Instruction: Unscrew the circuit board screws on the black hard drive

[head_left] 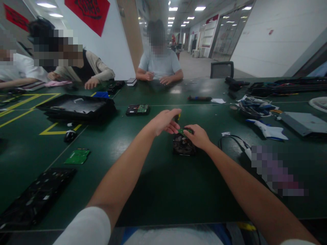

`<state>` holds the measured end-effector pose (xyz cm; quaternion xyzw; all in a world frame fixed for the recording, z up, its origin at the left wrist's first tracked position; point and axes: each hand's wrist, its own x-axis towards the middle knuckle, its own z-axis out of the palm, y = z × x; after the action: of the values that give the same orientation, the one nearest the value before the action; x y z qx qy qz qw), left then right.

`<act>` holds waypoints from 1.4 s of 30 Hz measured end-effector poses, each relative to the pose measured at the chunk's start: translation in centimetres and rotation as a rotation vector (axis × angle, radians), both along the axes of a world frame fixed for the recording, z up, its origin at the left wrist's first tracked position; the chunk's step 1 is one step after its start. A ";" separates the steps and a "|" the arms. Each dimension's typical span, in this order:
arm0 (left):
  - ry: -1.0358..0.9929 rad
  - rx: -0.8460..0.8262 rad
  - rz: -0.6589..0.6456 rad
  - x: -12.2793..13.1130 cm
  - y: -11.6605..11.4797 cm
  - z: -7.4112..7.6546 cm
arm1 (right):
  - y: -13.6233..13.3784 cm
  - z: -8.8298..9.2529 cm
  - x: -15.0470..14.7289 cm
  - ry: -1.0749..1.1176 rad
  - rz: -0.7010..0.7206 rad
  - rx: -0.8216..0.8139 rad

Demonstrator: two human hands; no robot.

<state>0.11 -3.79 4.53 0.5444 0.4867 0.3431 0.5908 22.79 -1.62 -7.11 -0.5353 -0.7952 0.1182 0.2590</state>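
Note:
A black hard drive (pixel 183 146) lies on the dark green table (pixel 158 190) in front of me, with a green circuit board (pixel 181 131) at its far end. My left hand (pixel 166 123) is above the drive's far left corner, fingers closed around a black and yellow tool (pixel 178 117) that is mostly hidden. My right hand (pixel 198 136) rests at the far right of the drive, its fingers pinching the edge of the green board.
Another drive (pixel 138 109) and a black tray (pixel 79 105) lie beyond my left arm. A loose green board (pixel 78 156) and black drives (pixel 38 194) are at left. Cables (pixel 257 106), a glove (pixel 268 130) and a metal box (pixel 305 123) lie right. People sit across the table.

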 end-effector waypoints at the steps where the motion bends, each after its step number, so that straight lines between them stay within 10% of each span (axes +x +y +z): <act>1: -0.011 0.002 0.000 0.0 -0.1 0.1 | 0.0 0.0 0.0 -0.003 0.000 -0.002; 42: -0.194 0.116 0.148 0.7 0.3 -0.2 | 0.1 -0.1 0.1 -0.025 -0.005 -0.007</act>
<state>0.76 -3.53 4.29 0.5047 0.4455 0.4644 0.5754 22.93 -1.48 -7.22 -0.5397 -0.7967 0.1134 0.2474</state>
